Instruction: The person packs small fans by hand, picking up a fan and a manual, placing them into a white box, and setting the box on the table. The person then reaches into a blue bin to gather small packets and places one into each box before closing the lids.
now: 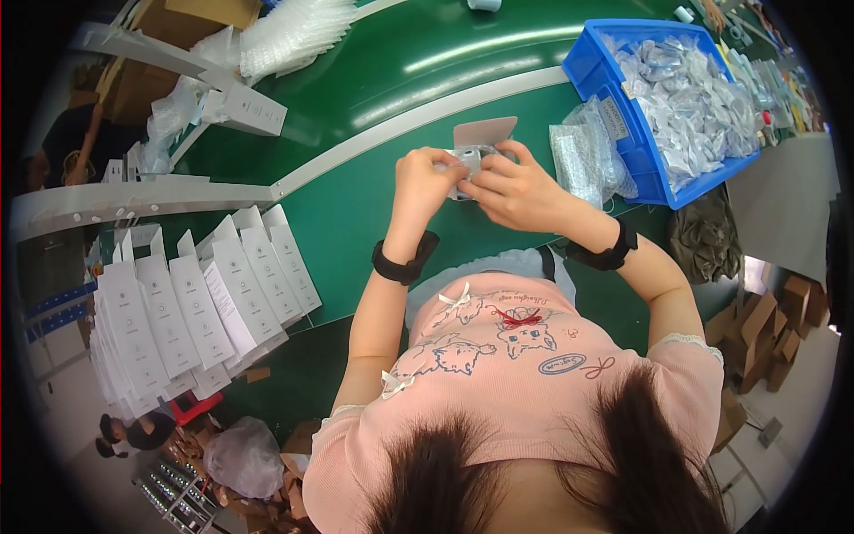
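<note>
Over the green bench, my two hands meet around a small open white box (462, 193) whose pale flap (485, 133) stands up at the far side. A small whitish item in clear plastic (470, 160) shows at the box's mouth, between my fingertips. My left hand (425, 176) is closed, its thumb and fingers pinching at the left side of the box and the plastic. From the right, my right hand (514, 189) curls its bent fingers over the clear-wrapped item. Fingers partly hide the box and the item.
At right stands a blue bin (658, 169) full of small bagged parts, with bubble-wrap pouches (578, 160) beside it. Several upright white boxes (191, 311) crowd the left. A white rail (374, 133) crosses the bench; a bubble-wrap stack (294, 37) lies beyond.
</note>
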The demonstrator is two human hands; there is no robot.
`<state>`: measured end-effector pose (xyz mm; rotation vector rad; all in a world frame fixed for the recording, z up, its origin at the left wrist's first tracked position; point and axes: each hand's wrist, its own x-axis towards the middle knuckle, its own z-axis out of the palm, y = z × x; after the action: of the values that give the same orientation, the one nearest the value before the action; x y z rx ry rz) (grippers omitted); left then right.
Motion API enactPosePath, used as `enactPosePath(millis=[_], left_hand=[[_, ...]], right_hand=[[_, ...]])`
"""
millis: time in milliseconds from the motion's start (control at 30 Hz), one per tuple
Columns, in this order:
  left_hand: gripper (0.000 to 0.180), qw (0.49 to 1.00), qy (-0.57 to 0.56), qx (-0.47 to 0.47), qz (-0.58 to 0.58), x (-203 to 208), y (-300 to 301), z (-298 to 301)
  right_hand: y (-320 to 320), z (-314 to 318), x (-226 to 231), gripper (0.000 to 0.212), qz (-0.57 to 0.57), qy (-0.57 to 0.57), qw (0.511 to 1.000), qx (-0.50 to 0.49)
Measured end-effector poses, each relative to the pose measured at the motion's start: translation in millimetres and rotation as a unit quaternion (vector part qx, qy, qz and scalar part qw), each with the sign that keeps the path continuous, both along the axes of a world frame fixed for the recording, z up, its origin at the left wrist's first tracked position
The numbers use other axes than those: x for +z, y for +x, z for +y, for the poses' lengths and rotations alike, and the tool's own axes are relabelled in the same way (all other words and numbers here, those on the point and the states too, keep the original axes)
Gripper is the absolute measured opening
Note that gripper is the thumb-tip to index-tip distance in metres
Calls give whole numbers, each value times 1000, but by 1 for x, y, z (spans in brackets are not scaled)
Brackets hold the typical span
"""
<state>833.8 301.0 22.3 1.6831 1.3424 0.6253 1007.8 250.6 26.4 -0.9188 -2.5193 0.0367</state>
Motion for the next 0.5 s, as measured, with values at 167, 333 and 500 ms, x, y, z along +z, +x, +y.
enactPosePath(millis=[167,333,500], left_hand=[[16,999,37,0,-3,-7,2,-1],[16,1000,2,12,-15,-8,-5,-3],[42,988,132,6,-77,18,-42,-19]], right_hand=[[-3,-15,-16,33,-40,8,997,-67],[-6,-24,-8,40,-8,1,991,-132],[0,-13,-9,64,53,-3,992,-112]])
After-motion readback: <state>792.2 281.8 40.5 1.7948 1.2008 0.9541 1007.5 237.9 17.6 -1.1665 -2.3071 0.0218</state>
